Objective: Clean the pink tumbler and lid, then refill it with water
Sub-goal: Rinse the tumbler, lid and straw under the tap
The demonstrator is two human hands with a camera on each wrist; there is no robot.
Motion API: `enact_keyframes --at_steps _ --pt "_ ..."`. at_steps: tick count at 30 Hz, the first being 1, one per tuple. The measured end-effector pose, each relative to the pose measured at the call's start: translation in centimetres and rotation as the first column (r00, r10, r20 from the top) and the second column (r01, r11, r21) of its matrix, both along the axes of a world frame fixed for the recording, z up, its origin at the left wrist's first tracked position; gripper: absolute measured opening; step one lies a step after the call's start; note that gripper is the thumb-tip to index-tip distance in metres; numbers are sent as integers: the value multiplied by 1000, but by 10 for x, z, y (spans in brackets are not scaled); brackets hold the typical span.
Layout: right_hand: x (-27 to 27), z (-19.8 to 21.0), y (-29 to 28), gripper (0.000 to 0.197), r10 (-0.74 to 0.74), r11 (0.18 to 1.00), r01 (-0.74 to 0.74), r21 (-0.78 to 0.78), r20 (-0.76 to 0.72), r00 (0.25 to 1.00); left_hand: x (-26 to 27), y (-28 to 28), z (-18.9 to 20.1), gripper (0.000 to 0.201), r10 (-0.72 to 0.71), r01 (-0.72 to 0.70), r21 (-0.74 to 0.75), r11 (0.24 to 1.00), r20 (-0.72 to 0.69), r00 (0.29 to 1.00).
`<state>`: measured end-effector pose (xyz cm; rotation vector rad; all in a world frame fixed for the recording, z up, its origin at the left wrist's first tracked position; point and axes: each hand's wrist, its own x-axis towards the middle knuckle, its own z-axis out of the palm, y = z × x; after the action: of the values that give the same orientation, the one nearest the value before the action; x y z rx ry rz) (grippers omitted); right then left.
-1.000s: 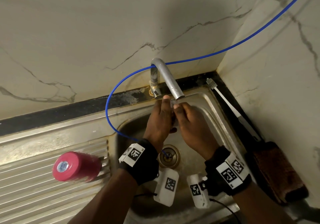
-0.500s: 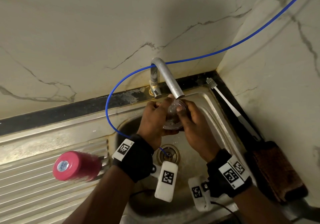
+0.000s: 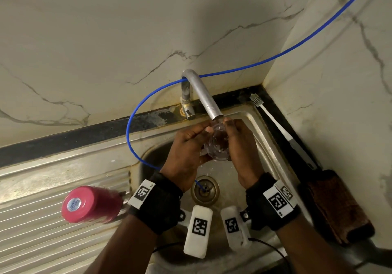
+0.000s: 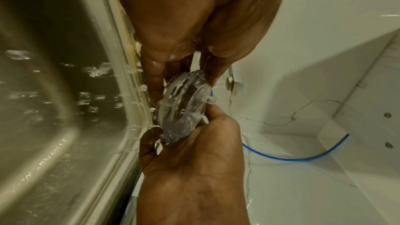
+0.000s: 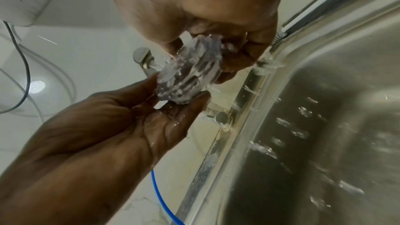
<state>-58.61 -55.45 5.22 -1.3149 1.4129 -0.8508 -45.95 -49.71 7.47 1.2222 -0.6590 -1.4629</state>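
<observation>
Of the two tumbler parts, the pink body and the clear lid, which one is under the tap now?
The clear lid, held by both hands under the tap. The pink tumbler lies on the draining board.

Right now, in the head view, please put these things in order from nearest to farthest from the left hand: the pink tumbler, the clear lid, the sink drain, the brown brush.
1. The clear lid: held in the left hand, under the tap.
2. The sink drain: just below the hand, in the basin.
3. The pink tumbler: on its side, on the draining board to the left.
4. The brown brush: far right, by the wall.
</observation>
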Motion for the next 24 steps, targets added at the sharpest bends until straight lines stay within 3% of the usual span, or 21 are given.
enact_keyframes --at_steps 5,10,13,21,24 --pt "4 5 -1 23 29 999 -29 31 1 1000 -1 1 -1 28 -2 5 -52 999 54 999" --pt "16 3 14 39 95 953 -164 -254 -264 960 1 -4 5 31 113 -111 40 993 -32 993" --pt "17 -2 20 46 122 903 -239 -356 -320 939 4 -4 6 33 141 -133 86 987 -89 986" --pt "20 3 5 24 57 956 -150 -250 -343 937 -6 1 -1 40 53 -53 28 998 -20 998" --pt "19 9 -5 23 40 982 -89 -166 -273 961 -8 2 -3 42 34 -34 -26 999 2 999"
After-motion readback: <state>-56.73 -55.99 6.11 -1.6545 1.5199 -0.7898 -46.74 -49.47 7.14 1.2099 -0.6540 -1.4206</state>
